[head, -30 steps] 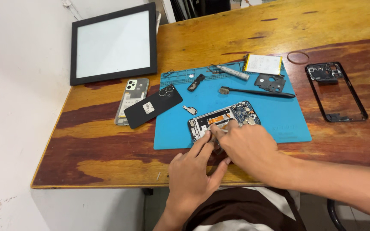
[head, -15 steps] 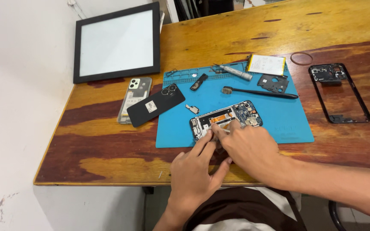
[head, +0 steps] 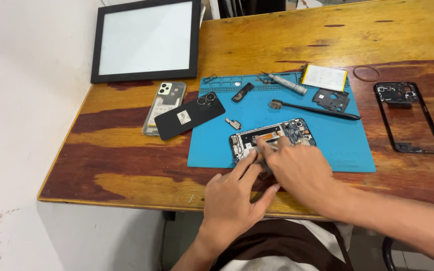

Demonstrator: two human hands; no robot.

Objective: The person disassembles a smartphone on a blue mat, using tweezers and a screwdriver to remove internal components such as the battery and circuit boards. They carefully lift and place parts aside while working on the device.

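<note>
From the head camera, the opened phone (head: 272, 138) lies a little below the middle of the frame, on the near part of a blue work mat (head: 327, 135) spread on the wooden bench (head: 126, 155). Its long axis runs nearly left to right across the frame, with the right end tilted slightly upward toward the far edge of the bench. Its back is off: a green circuit board with small metal parts shows at the right end, a pale frame and a dark hollow in the middle, and the left end is partly hidden by fingers.

The left hand (head: 232, 200) comes up from the bottom of the frame, its fingers (head: 244, 163) stretched together and pressing on the lower left corner of the phone. The right hand (head: 302, 173) lies across from the lower right, its fingers drawn together at the phone's near edge around something thin; what it is cannot be told.

Left of the mat lie a black phone (head: 189, 115) and a pale phone back (head: 164, 108). A black brush (head: 315, 109) lies on the mat above the phone, and a black phone frame (head: 410, 118) rests at the right.
</note>
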